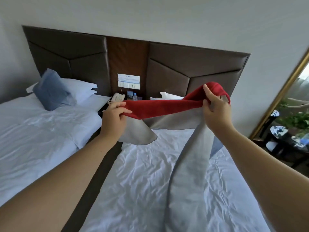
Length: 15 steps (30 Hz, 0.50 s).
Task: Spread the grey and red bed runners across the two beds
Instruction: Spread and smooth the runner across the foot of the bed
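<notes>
I hold a grey and red bed runner (160,108) up in the air above the right bed (142,173). Its red band stretches between my hands and its grey part hangs down onto the white sheet. My left hand (113,118) grips the left end of the red band, where a grey corner droops below. My right hand (215,109) grips the bunched right end, higher up. The left bed (33,131) carries white sheets, a white pillow and a blue cushion (50,90). No runner shows on the left bed.
A brown padded headboard (192,72) spans the wall behind both beds. Between the beds stands a nightstand with a phone (117,97) and a water bottle (135,97). A gold-framed mirror (280,91) leans at the right, beside a dark side table (284,139) with plants.
</notes>
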Available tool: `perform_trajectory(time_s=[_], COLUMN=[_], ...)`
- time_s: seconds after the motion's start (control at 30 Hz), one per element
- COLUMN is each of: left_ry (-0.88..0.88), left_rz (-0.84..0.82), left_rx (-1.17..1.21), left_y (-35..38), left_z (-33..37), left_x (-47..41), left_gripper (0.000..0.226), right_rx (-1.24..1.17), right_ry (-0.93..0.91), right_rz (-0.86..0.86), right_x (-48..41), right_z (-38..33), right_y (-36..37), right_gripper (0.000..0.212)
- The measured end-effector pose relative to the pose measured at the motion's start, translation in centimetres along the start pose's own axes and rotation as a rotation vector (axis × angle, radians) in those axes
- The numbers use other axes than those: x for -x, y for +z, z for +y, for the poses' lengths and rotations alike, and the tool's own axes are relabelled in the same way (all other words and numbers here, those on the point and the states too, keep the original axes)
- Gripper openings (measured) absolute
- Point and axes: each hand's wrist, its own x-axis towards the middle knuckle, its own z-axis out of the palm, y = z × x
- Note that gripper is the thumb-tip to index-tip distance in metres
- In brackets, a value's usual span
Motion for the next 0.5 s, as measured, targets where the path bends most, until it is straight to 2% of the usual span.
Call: perform_trajectory(time_s=[0.13, 0.33, 0.5], left_ry=[-0.036, -0.118, -0.256], left_rz=[-0.11, -0.364, -0.655], left_rx=[-0.022, -0.095, -0.176], left_y=[0.8, 3.3, 6.2], left_z=[-2.1, -7.4, -11.6], left_x=[3.3, 11.5, 20.5], left_gripper=[0.033, 0.041, 0.041], right_rx=[0.06, 0.024, 0.138], right_ry=[0.095, 0.48, 0.666], right_rz=[-0.104, -0.248, -0.526], right_x=[4.0, 15.8, 26.4], right_z=[1.2, 7.0, 11.2], right_y=[1.9, 6.3, 9.5], right_gripper=[0.049, 0.044, 0.053])
